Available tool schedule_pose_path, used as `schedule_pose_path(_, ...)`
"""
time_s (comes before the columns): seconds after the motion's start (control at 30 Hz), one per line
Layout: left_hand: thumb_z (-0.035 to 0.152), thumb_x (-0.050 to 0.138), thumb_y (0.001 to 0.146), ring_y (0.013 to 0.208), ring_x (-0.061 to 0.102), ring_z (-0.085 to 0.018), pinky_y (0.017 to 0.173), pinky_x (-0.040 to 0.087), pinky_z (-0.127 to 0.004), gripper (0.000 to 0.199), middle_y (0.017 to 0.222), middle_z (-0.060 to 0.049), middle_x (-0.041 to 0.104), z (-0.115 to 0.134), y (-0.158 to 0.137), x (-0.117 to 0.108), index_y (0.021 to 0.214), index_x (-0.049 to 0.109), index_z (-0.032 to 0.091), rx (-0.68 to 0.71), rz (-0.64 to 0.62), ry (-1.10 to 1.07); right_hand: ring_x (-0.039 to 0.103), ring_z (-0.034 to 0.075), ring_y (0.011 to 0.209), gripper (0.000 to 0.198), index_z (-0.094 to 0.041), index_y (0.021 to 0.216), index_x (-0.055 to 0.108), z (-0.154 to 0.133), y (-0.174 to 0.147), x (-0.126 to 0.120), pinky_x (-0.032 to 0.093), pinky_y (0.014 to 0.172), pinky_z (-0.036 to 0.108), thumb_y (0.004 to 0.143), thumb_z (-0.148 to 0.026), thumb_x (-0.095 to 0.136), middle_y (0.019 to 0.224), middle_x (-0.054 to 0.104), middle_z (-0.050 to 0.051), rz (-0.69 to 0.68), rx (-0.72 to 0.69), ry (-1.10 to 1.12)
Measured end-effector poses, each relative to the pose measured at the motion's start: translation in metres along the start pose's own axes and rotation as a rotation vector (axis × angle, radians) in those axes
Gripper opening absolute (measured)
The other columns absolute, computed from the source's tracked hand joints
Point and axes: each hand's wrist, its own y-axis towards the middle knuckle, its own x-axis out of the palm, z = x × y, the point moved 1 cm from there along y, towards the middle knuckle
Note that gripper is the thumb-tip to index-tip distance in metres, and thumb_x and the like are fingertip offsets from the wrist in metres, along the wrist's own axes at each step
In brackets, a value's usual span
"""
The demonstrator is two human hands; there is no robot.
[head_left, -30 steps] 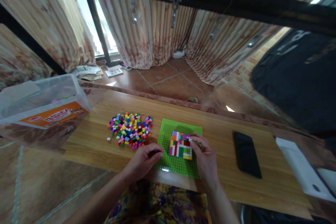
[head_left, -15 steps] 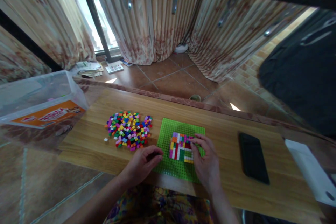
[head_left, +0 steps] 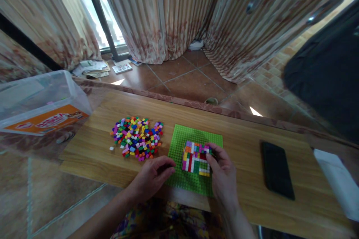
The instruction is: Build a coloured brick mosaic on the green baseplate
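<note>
A green studded baseplate lies on the wooden table, with a low block of multicoloured toy bricks on it. The block is patterned in white, red, green, purple and yellow. My right hand grips the block's right side, thumb on top near the edge and fingers around the far right corner, hiding part of it. My left hand hovers by the baseplate's left edge, fingers curled and thumb close to the forefinger. Anything between those fingertips is too small to make out. A loose pile of small bricks lies beyond it.
A single white brick lies apart from the pile. To the left stands a clear plastic bin with an orange label. A black phone rests on the table at right, near a white object. Curtains hang beyond.
The view has shifted slightly downward. My right thumb has moved a little on the block's right side, and its fingers sit closer around the corner. My left hand stays nearly where it was.
</note>
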Motion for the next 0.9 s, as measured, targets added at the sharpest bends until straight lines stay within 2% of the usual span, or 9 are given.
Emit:
schedule_pose_path(0.33, 0.032, 0.060, 0.083, 0.063, 0.055, -0.012, 0.058, 0.042, -0.020, 0.018, 0.069, -0.001, 0.065, 0.000, 0.000, 0.001, 0.084, 0.071, 0.018, 0.016, 0.031, 0.000, 0.068, 0.020, 0.085, 0.040, -0.022, 0.114, 0.065, 0.002, 0.003, -0.001, 0.056, 0.073, 0.035, 0.076, -0.034, 0.070, 0.108, 0.071, 0.007, -0.041, 0.014, 0.081)
schedule_pose_path(0.63, 0.028, 0.057, 0.087, 0.070, 0.060, -0.013, 0.067, 0.045, -0.023, 0.020, 0.078, -0.004, 0.069, -0.009, 0.002, 0.002, 0.091, 0.074, 0.019, 0.182, 0.040, 0.034, 0.066, 0.022, 0.097, 0.043, -0.022, 0.117, 0.065, 0.012, 0.006, -0.004, 0.053, 0.088, 0.043, 0.077, -0.037, 0.068, 0.116, 0.069, 0.009, -0.035, -0.106, -0.005)
schedule_pose_path(0.9, 0.025, 0.058, 0.086, 0.076, 0.063, -0.015, 0.070, 0.045, -0.023, 0.018, 0.082, -0.005, 0.071, -0.003, 0.001, -0.001, 0.088, 0.075, 0.019, 0.227, -0.004, 0.061, 0.062, 0.023, 0.108, 0.045, -0.021, 0.121, 0.062, 0.015, 0.006, -0.006, 0.045, 0.099, 0.047, 0.080, -0.039, 0.065, 0.123, 0.066, 0.009, -0.070, -0.192, -0.116)
